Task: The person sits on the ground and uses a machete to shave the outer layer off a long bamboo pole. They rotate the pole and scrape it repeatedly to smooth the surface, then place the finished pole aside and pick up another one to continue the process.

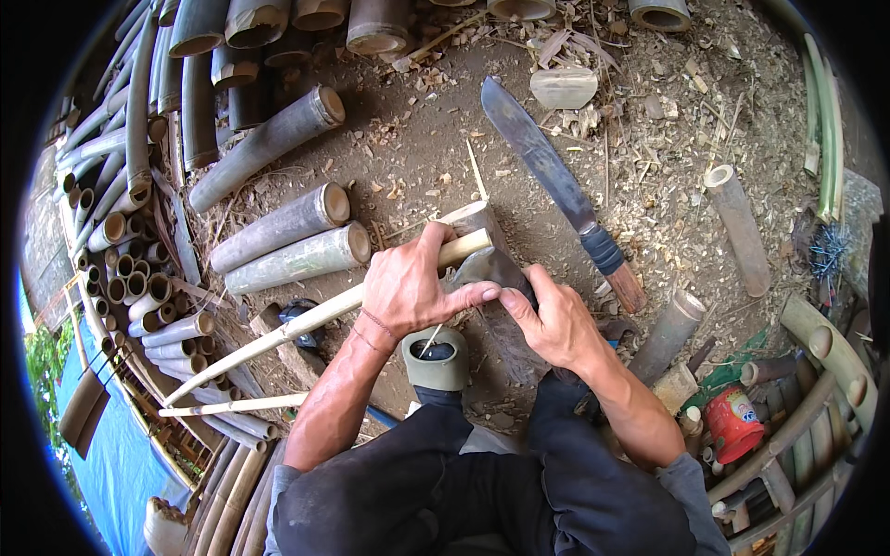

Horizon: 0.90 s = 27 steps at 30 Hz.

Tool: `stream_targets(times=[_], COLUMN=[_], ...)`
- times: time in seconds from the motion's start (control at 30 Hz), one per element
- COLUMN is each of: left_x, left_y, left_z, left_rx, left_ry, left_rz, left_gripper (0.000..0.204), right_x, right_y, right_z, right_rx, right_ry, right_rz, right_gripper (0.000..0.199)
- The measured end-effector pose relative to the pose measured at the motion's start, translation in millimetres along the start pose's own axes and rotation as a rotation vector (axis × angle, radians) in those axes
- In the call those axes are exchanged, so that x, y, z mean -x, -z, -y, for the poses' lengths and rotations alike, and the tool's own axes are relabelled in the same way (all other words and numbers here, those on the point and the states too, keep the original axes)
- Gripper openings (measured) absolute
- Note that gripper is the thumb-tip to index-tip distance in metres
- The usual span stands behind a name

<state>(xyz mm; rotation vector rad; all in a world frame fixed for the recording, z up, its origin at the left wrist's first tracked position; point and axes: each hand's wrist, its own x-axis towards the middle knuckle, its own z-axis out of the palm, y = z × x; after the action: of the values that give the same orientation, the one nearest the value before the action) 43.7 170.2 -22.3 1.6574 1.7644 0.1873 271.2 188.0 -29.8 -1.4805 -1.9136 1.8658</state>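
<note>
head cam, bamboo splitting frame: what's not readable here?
- Head view: the blade under both hands; the left hand and right hand cover most of it, so its contact with the bamboo strip is hidden.
- Red can: label too small and warped near the rim.
- Bamboo stacks at left: bent and cut off by the fisheye edge.
- Big knife: its edge condition is unclear.

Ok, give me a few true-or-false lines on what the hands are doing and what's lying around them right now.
1. The left hand grips a pale bamboo strip. True.
2. The big knife is in the right hand. False: it lies on the ground, apart from both hands.
3. The right hand works a dark blade at the strip's end. True.
4. A red can sits at the person's left. False: it is at the right.
5. Cut bamboo tubes lie to the left. True.
</note>
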Motion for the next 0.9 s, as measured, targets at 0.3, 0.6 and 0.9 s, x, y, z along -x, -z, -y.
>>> stream_targets(times=[0.3,0.6,0.9], left_x=[-1.0,-3.2,-9.4], left_y=[-3.1,-5.5,-11.4], left_z=[-12.9,-16.8,-24.9], left_rx=[-0.059,-0.113,-0.133], left_ry=[0.073,0.148,0.241], left_rz=[-0.039,-0.013,-0.106], left_gripper=[0.08,0.079,0.074], right_x=[0.0,0.1,-19.6], right_y=[0.9,-2.4,14.1], right_z=[-4.6,1.1,-10.0], right_rx=[0.02,0.049,-0.065], right_ry=[0.012,-0.048,-0.251], right_rz=[-0.019,-0.057,-0.061], right_gripper=[0.055,0.053,0.069])
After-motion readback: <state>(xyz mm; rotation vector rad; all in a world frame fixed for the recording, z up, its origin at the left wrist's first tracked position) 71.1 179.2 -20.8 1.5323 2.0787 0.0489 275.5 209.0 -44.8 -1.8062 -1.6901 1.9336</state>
